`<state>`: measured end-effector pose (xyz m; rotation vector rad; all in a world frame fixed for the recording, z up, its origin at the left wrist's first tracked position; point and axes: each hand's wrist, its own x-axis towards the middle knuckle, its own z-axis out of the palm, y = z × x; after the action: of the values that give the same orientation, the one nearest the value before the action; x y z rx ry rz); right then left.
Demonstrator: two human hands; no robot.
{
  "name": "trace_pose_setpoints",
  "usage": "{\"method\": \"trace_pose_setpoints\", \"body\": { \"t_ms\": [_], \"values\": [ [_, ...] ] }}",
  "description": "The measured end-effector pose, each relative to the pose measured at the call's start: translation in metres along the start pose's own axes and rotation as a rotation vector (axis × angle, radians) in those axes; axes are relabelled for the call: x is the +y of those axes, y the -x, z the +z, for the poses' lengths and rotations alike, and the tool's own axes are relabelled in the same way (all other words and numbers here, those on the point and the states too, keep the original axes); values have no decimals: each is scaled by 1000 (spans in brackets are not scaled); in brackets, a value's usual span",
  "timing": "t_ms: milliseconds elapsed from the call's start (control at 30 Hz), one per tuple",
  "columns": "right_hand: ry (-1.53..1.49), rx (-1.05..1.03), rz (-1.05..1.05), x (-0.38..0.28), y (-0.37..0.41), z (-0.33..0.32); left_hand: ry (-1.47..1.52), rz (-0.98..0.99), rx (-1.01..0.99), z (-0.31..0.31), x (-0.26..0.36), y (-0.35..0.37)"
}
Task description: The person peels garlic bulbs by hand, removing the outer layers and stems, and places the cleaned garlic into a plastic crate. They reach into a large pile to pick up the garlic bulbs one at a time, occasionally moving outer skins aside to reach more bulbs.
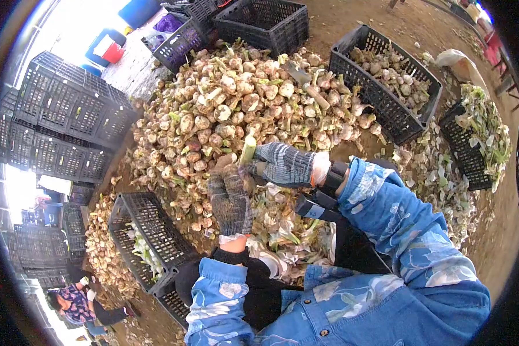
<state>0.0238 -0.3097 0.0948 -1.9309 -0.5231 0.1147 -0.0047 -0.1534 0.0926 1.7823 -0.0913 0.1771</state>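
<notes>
A garlic with a thick pale-green stem (248, 149) is held between my two gloved hands, its stem pointing up. My left hand (230, 193), in a dirty grey knit glove, is closed at the lower end of it; its fingertips are partly hidden. From the right, my right hand (285, 164), in a striped grey glove, closes against the same garlic. Whatever lies between the palms cannot be made out. Just beyond my hands rises a big heap of garlic bulbs (236, 95). A wooden-handled tool with a flat metal blade (316, 95) rests on the heap.
Black crates surround the heap: one with garlic bulbs (389, 75) at right, one with green-white stalks (147, 251) at left, another behind (262, 26). Crates are stacked (63, 109) on the left. Peelings (288, 222) lie below my hands. Another person (78, 303) works at lower left.
</notes>
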Motion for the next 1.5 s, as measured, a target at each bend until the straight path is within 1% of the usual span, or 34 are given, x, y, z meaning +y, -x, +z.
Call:
{"method": "trace_pose_setpoints", "body": {
  "t_ms": [33,100,167,233,267,333,400,467,533,567,600,633,667,700,733,767,800,833,867,900,933,967,1000,1067,1100,1167,1200,1267,1300,1333,1400,1433,1467,1500],
  "values": [
    [-35,22,-14,2,0,2,0,-2,2,-1,-1,0],
    [11,36,-38,5,1,3,-152,72,10,-3,-3,0],
    [58,52,-62,3,2,2,-111,24,17,-2,-4,2],
    [154,-47,76,-6,5,-2,-71,-23,22,-2,-6,3],
    [154,-45,76,-3,6,-1,-66,-44,18,-2,-8,2],
    [133,26,-14,6,8,3,-61,-66,15,-2,-8,2],
    [69,19,30,2,10,1,-37,-114,6,-2,-2,1],
    [7,12,74,1,13,2,-96,-83,-40,-5,-7,-3],
    [21,91,36,1,15,4,-156,-50,-86,-5,-8,-6],
    [61,82,114,-3,16,2,170,-413,-128,-5,-4,-7],
    [61,82,113,-2,15,3,501,-771,-165,-4,-2,-9],
    [24,104,126,-1,14,4,613,-875,-165,-3,-7,-10],
    [-12,125,138,3,13,5,612,-875,-166,0,-3,-10],
    [-83,158,82,13,9,9,555,-836,-136,5,2,-9],
    [-84,162,82,19,9,9,498,-797,-109,7,5,-8],
    [-47,171,200,14,9,6,436,-709,-216,3,2,-7],
    [-10,177,319,9,9,2,102,-303,-165,8,3,-5],
    [88,192,282,6,8,0,-136,-46,-113,9,-8,-1],
    [88,190,280,4,8,0,-373,212,-56,12,-8,0],
    [95,210,233,3,10,2,-375,210,-53,12,-7,3],
    [100,232,188,4,11,2,-85,-44,-71,12,-5,6],
    [-170,218,220,6,13,3,206,-296,-89,14,1,7],
    [-247,179,262,9,12,2,658,-611,-228,4,6,-3],
    [-290,167,164,5,13,-4,865,-880,-282,-1,22,-8],
    [-289,166,161,5,11,-3,866,-877,-281,1,22,-9],
    [-339,152,309,5,11,-1,843,-846,-144,8,21,-7],
    [-339,154,310,4,11,-1,842,-846,-145,11,21,-3],
    [-287,211,258,1,12,2,250,-285,-39,16,20,10],
    [-131,291,129,7,13,7,208,-257,-23,17,13,11],
    [-132,290,128,16,11,12,207,-257,-23,14,12,9],
    [-384,290,255,22,6,18,489,-573,-273,2,11,3],
    [-399,279,322,24,6,19,641,-659,-358,-1,8,0],
    [-397,279,321,28,6,16,643,-656,-358,-1,4,-1],
    [-399,223,287,33,6,13,684,-726,-338,-1,0,-2]
  ]
}}
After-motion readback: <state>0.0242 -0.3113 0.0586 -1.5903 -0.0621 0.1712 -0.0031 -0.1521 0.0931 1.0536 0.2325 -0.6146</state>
